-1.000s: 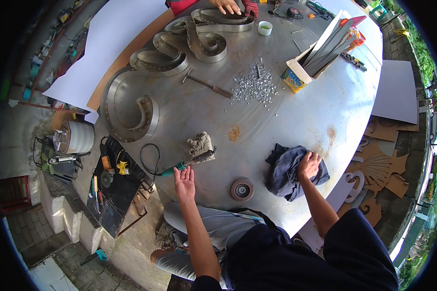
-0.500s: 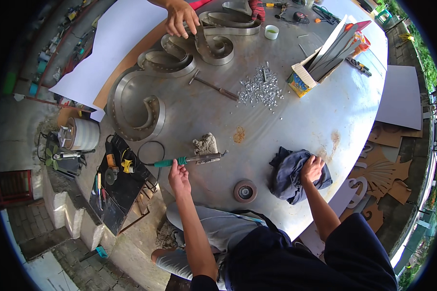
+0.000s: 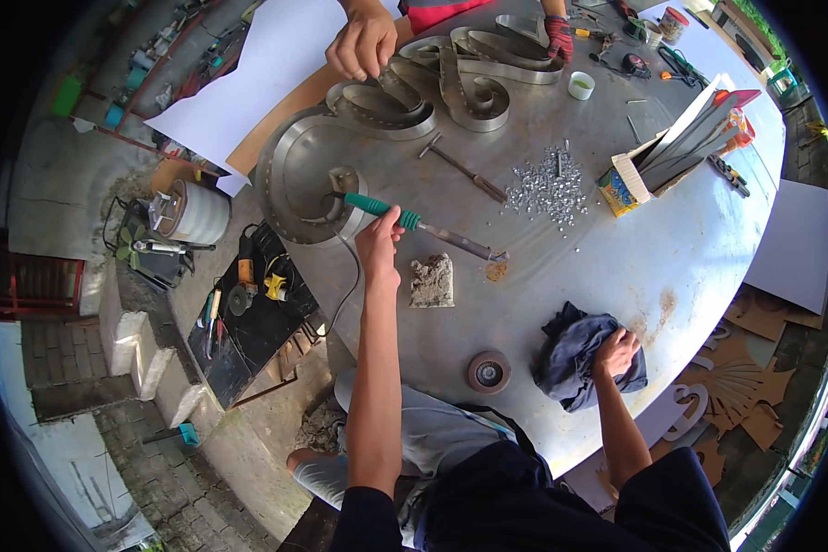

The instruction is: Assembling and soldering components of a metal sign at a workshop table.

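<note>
Tabletop [image 3: 423, 354] partly invisible beneath cloth [image 3: 575, 368] under right hand [image 3: 617, 350]

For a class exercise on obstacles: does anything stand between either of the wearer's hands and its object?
Nothing visible does: the left hand grips the green-handled soldering iron, and the right hand lies on the dark cloth.

Your left forearm [image 3: 379, 386] comes in bare from near 6 o'clock and points almost straight to 12, the left wrist [image 3: 383, 279] roughly in line with it. Your left hand [image 3: 378, 245] is raised, its fingers curled in a grip. Well apart from it, toward 4 o'clock, your right hand [image 3: 616, 351] has its back up and its fingers bent. Your right forearm [image 3: 624, 423] leans between 11 and 12.
</note>
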Demonstrator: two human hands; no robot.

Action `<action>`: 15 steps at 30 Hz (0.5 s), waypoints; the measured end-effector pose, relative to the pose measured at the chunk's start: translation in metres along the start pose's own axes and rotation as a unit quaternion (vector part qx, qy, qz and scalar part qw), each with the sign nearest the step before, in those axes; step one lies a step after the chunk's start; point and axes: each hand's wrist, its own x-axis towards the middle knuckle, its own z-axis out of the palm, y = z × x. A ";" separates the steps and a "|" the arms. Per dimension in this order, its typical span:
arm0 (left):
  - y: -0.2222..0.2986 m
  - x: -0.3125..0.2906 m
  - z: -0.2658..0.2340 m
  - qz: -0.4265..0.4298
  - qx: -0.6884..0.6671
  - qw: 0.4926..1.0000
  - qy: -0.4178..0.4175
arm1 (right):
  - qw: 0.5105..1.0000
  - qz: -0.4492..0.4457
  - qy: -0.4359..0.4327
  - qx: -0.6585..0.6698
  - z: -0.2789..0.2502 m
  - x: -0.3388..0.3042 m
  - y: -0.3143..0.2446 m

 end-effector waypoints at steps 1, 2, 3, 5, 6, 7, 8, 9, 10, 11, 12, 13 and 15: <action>0.007 0.000 0.007 0.005 0.004 1.000 0.000 | 1.000 0.001 -0.002 -0.002 0.000 0.001 0.000; 0.012 0.002 0.012 0.007 0.005 1.000 0.003 | 1.000 -0.001 -0.005 0.001 0.000 0.000 0.000; 0.017 0.003 0.017 0.028 0.006 1.000 -0.005 | 1.000 0.003 -0.007 0.001 -0.001 -0.001 0.000; 0.026 0.008 0.026 0.062 0.009 0.998 -0.014 | 1.000 0.009 -0.012 0.000 -0.002 -0.002 -0.001; 0.031 0.010 0.028 0.064 0.010 0.998 -0.012 | 1.000 0.008 -0.014 0.003 -0.002 -0.003 -0.002; 0.035 0.012 0.033 0.063 0.024 0.998 -0.006 | 1.000 0.002 -0.003 0.010 -0.004 -0.004 -0.004; 0.039 0.014 0.038 0.063 0.039 0.997 -0.001 | 1.000 -0.003 0.008 0.017 -0.005 -0.005 -0.004; 0.043 0.016 0.042 0.063 0.040 0.997 -0.001 | 1.000 0.003 0.002 0.011 -0.004 -0.004 -0.005; 0.046 0.018 0.046 0.073 0.039 0.997 0.002 | 1.000 0.006 0.003 0.011 -0.004 -0.004 -0.004; 0.049 0.020 0.050 0.083 0.039 0.996 0.006 | 1.000 0.001 0.005 0.009 -0.003 -0.003 -0.003; 0.051 0.021 0.054 0.083 0.040 0.996 0.003 | 1.000 -0.004 0.007 0.007 -0.002 -0.001 -0.002; 0.053 0.024 0.057 0.088 0.040 0.995 -0.005 | 1.000 -0.009 0.001 -0.004 -0.001 0.000 -0.001; 0.055 0.027 0.067 0.091 0.044 0.995 -0.009 | 1.000 -0.009 0.002 -0.006 -0.001 0.003 -0.001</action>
